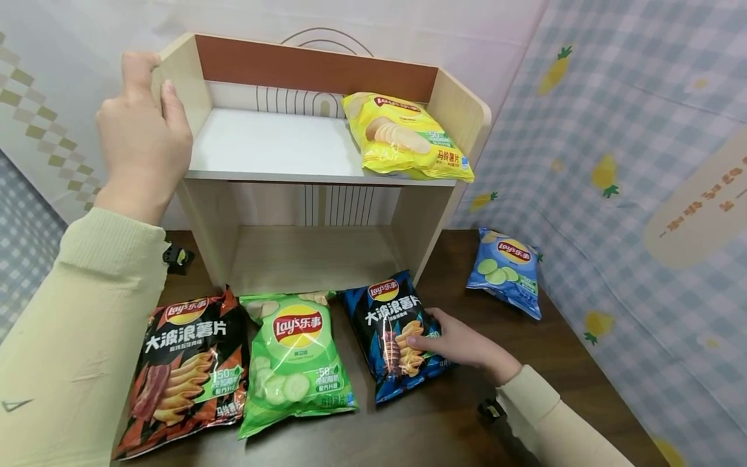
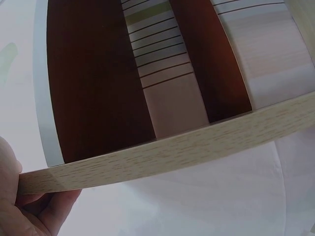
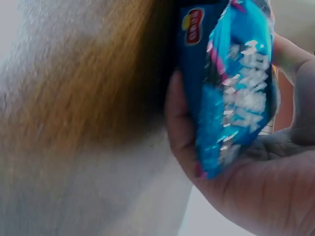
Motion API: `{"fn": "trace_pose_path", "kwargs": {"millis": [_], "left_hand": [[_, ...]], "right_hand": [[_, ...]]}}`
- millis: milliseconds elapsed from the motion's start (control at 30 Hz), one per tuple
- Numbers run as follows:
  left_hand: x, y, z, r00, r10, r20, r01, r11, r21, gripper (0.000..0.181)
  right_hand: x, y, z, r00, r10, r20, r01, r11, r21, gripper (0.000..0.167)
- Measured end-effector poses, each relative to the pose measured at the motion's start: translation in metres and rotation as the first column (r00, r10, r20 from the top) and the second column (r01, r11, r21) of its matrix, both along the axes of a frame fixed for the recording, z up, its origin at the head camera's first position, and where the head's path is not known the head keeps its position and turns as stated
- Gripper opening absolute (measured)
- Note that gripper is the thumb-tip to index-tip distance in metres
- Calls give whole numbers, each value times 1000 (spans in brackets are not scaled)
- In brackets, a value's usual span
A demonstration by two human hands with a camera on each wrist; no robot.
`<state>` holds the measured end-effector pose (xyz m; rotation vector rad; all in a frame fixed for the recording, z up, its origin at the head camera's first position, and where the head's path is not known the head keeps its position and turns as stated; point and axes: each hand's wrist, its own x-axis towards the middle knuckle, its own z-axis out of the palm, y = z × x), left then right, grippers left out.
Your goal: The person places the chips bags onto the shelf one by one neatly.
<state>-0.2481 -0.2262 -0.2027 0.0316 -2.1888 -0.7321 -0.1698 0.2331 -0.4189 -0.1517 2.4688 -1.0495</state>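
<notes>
My left hand point(image 1: 142, 130) grips the top edge of the left side panel of a small wooden shelf point(image 1: 280, 143); in the left wrist view the fingers point(image 2: 59, 209) curl under the panel point(image 2: 162, 155). My right hand point(image 1: 467, 344) holds the right edge of a black-and-blue chip bag point(image 1: 388, 331), thumb on its front, on the table before the shelf. From the right wrist view, thumb and fingers wrap both sides of the bag point(image 3: 236, 93). A green bag point(image 1: 300, 357) and a black-and-red bag point(image 1: 189, 370) lie to its left.
A yellow chip bag point(image 1: 405, 136) leans at the right end of the shelf's upper level. On the brown table point(image 1: 420, 421), a blue bag point(image 1: 506, 269) lies right of the shelf, near the checked cloth point(image 1: 583, 240). The lower compartment point(image 1: 315, 250) opens toward the front.
</notes>
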Motion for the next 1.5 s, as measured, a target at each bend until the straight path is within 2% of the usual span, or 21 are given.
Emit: {"fn": "trace_pose_path", "kwargs": {"millis": [100,233,367,600,767,900,1000,1267,1500], "left_hand": [[1,0,-1,1000,3,0,-3,1000,-3,43],[0,0,-1,1000,5,-17,-5,1000,-10,43],[0,1,0,1000,5,-22,-5,1000,-9,43],[1,2,1,1000,7,-11,-7,1000,-7,43],[1,3,1,1000,1,-23,-1,1000,-17,43],[2,3,2,1000,8,-2,-8,1000,-12,43],[2,3,3,1000,17,16,-17,1000,-7,44],[1,1,1,1000,16,-1,-16,1000,-27,43],[1,1,0,1000,14,5,-13,1000,-26,43]], "right_hand": [[-2,2,-2,999,-12,40,15,998,-53,84],[-3,3,0,999,-14,40,17,997,-74,84],[0,2,8,999,-31,-11,30,997,-68,82],[8,0,20,991,-47,-126,49,999,9,89],[15,2,34,981,-12,-195,23,998,56,91],[20,2,47,968,7,-250,10,998,68,93],[22,0,54,961,17,-276,1,998,63,93],[25,-7,71,948,31,-318,-10,998,65,93],[30,-10,89,935,28,-353,-19,999,30,93]]}}
